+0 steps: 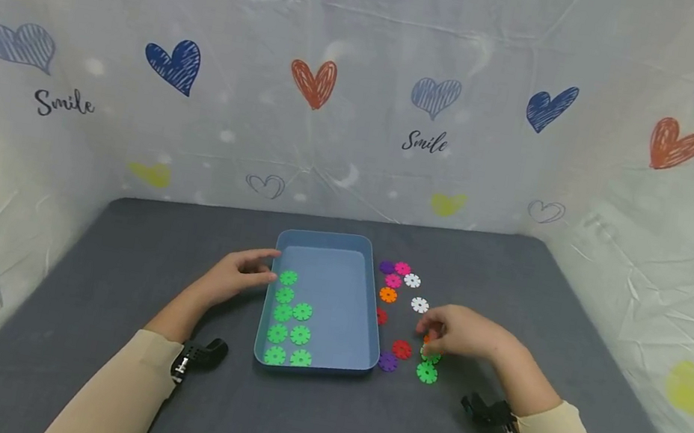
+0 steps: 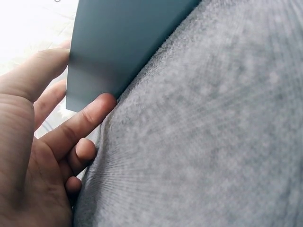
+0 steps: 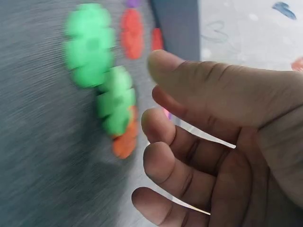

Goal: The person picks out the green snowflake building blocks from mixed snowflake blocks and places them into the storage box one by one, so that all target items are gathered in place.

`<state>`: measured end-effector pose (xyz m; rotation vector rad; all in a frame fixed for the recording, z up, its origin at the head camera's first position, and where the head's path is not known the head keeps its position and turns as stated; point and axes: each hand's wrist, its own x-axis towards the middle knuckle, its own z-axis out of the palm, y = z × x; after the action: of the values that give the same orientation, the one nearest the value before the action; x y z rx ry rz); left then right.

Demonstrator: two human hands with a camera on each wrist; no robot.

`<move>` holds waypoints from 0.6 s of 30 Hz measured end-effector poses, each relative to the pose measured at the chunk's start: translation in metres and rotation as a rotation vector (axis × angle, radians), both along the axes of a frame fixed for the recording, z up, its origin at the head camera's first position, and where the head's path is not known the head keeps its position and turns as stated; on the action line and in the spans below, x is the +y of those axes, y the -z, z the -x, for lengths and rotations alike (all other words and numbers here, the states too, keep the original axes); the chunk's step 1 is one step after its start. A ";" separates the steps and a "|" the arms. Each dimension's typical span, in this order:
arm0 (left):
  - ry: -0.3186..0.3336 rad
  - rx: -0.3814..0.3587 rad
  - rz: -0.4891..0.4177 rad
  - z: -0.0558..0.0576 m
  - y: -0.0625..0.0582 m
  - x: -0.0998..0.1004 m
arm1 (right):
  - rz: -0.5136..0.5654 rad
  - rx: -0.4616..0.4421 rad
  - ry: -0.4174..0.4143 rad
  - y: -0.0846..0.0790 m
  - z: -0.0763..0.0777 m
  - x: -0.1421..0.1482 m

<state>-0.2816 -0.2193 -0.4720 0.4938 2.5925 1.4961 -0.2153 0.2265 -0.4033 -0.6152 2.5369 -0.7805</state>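
Observation:
My left hand (image 1: 237, 276) is at the left side of a blue-grey tray (image 1: 348, 245). Its fingertips touch the tray wall (image 2: 118, 42) in the left wrist view, with the fingers loosely bent. Inside the tray, several green notched plastic discs (image 1: 281, 312) lie along the left side in two columns. To the right of the tray, my right hand (image 1: 463, 332) hovers over two green discs (image 3: 89, 45) and an orange disc (image 3: 126, 137), one green overlapping the orange. Thumb and fingers stand apart with nothing between them in the right wrist view.
Right of the tray lie more loose discs: red (image 1: 401, 349), purple (image 1: 388, 362), orange (image 1: 387, 295), white (image 1: 419, 304) and pink (image 1: 402, 268). A dark grey cloth (image 1: 300, 429) covers the table. Behind it hangs a white curtain (image 1: 356, 157) with printed hearts.

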 end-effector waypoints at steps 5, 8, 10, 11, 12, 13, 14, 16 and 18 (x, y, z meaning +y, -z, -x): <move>-0.004 0.002 -0.008 0.001 0.002 -0.003 | -0.057 0.091 -0.037 0.011 -0.012 0.008; 0.004 0.004 -0.013 0.002 0.004 -0.004 | -0.074 0.156 -0.061 0.016 -0.013 0.011; 0.006 0.001 -0.019 0.002 0.004 -0.004 | -0.087 0.186 -0.068 0.018 -0.014 0.012; 0.006 -0.001 -0.017 0.002 0.005 -0.004 | -0.093 0.201 -0.074 0.020 -0.014 0.012; 0.010 -0.001 -0.015 0.002 0.004 -0.003 | -0.098 0.214 -0.079 0.021 -0.014 0.013; 0.007 -0.004 -0.015 0.002 0.004 -0.003 | -0.104 0.231 -0.087 0.022 -0.015 0.015; 0.003 -0.006 -0.013 0.002 0.004 -0.002 | -0.109 0.250 -0.091 0.023 -0.015 0.016; -0.004 -0.007 -0.007 0.002 0.003 -0.001 | -0.111 0.277 -0.089 0.025 -0.016 0.018; -0.003 -0.003 -0.007 0.001 0.002 0.000 | -0.109 0.301 -0.086 0.025 -0.017 0.019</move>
<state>-0.2828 -0.2190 -0.4736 0.4884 2.5879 1.5066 -0.1986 0.2456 -0.4280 -0.8544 2.7779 -0.5505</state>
